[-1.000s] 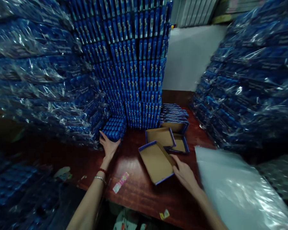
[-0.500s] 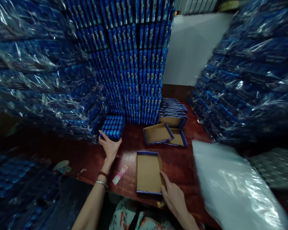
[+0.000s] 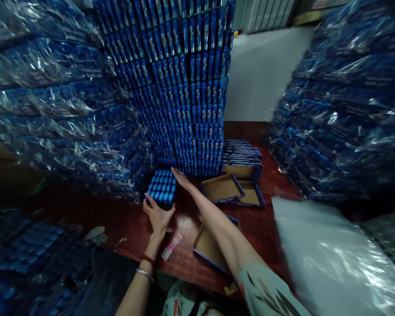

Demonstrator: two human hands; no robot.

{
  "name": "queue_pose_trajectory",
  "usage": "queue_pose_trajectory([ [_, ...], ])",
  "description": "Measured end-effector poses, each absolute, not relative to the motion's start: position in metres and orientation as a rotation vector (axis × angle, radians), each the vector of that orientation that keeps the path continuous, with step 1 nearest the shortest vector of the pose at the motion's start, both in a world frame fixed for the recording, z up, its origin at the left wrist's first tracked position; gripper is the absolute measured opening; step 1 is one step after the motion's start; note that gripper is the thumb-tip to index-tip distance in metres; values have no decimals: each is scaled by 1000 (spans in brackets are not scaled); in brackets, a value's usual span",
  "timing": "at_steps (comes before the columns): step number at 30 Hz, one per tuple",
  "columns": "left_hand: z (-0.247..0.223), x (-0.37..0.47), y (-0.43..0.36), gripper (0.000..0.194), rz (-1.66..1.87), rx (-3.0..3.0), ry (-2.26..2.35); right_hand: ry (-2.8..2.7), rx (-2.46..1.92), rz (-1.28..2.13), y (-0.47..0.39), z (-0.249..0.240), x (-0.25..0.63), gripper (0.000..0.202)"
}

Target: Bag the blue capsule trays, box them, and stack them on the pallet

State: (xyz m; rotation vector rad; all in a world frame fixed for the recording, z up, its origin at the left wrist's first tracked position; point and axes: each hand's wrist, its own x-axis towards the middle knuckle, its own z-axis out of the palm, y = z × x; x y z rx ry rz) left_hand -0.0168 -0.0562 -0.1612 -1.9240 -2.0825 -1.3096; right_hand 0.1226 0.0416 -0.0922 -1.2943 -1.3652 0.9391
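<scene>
No text is legible: barcode-like labels (image 3: 209, 94) on the stacked blue tubes (image 3: 179, 114), print on the wrapped packs (image 3: 335, 145) and pink strip (image 3: 172, 246) markings are indistinct.

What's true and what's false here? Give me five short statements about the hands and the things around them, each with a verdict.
1. The left hand grips the near end of the block of blue cylinders. True.
2. The right wrist wears the bracelets. False: the red bracelet and the silver bracelet are on the left wrist.
3. The right forearm hides part of the nearest cardboard tray. True.
4. Pale plastic lies left of the trays. False: the plastic sheeting lies to their right.
5. A pink strip lies on the table. True.
</scene>
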Motion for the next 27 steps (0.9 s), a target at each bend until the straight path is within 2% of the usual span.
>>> queue_pose_trajectory([
  [3, -161, -22, -74, 120, -1325, -1977, -2054, -1327, -1365, 978, 31, -97, 118, 41],
  [6, -160, -20, -110, 125, -1379, -2176, -1980, -1282, -1444, 891, -20, -96, 139, 34],
  [10, -169, 6, -170, 127, -1436, -2533, -1817, -1226, -1554, 606, -113, -92, 191, 36],
  [14, -191, 43, -208, 121, -1397, -2779, -1720, -1052, -1683, 532, -173, -107, 230, 40],
  [21, -206, 53, -216, 116, -1263, -2844, -1665, -978, -1747, 499, -185, -156, 247, 41],
  [27, -220, 38, -233, 105, -1314, -2942, -1421, -1004, -1561, 691, -191, -165, 254, 33],
])
